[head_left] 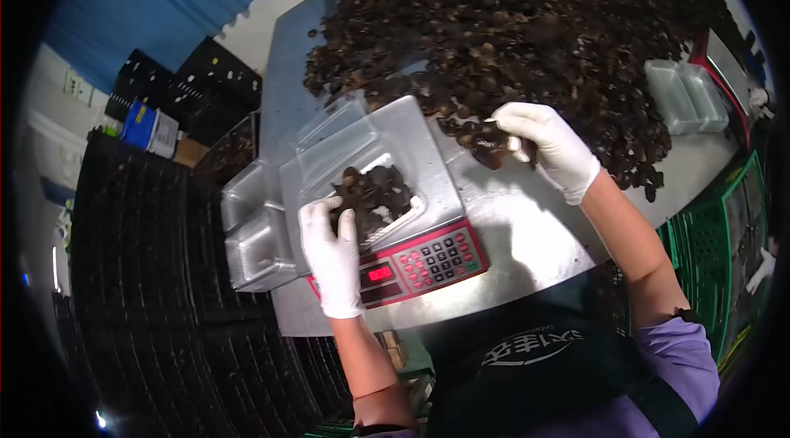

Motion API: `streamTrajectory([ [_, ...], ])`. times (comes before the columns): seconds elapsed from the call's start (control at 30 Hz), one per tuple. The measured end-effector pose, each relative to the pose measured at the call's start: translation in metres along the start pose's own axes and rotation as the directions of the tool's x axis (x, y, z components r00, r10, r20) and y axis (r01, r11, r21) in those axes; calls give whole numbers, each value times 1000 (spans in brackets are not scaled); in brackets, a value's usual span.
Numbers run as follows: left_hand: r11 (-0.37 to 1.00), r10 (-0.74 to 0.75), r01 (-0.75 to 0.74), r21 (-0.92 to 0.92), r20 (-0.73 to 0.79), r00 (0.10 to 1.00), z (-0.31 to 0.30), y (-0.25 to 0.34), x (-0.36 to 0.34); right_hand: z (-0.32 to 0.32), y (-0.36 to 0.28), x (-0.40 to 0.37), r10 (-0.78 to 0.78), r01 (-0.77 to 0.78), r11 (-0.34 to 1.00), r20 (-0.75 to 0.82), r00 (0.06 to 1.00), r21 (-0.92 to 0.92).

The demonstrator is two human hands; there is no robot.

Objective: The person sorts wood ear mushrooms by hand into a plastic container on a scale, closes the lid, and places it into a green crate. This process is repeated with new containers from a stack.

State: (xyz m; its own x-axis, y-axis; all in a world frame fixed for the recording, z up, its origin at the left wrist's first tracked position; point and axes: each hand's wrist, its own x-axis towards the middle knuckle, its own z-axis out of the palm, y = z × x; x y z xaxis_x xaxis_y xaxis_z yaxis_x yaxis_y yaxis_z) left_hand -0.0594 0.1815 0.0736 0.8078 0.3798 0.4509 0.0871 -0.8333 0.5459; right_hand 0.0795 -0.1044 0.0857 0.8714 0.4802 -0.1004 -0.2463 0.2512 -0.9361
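Observation:
A clear plastic tray (405, 219) stands on the metal pan of a red digital scale (476, 250), its lid (337, 140) folded back on the far side. Inside lies a small heap of dark wood ear mushrooms (374, 191). My left hand (327, 249), in a white glove, is at the tray's left side; its fingers are apart and touch the edge of the heap. To the right of the scale, my gloved right hand (547, 142) is closed on a few wood ear mushrooms (487, 150), held beside the big pile (527, 34).
Clear empty trays (262, 249) sit left of the scale, and more trays (687, 96) at the far right by another red scale (728, 80). Black crates (132, 232) are stacked left of the metal table (527, 232); green crates (716, 240) stand right. Another person's gloved hand (761, 269) shows there.

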Motion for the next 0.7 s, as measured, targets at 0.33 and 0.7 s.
streamTrajectory([
  [0.33,978,18,-29,-209,-56,998,-2,-11,-3,137,49,48,-358,652,128,578,733,-748],
  [0.7,950,303,-311,-34,-142,942,16,55,-53,-49,94,70,-433,125,-148,178,884,-981],
])
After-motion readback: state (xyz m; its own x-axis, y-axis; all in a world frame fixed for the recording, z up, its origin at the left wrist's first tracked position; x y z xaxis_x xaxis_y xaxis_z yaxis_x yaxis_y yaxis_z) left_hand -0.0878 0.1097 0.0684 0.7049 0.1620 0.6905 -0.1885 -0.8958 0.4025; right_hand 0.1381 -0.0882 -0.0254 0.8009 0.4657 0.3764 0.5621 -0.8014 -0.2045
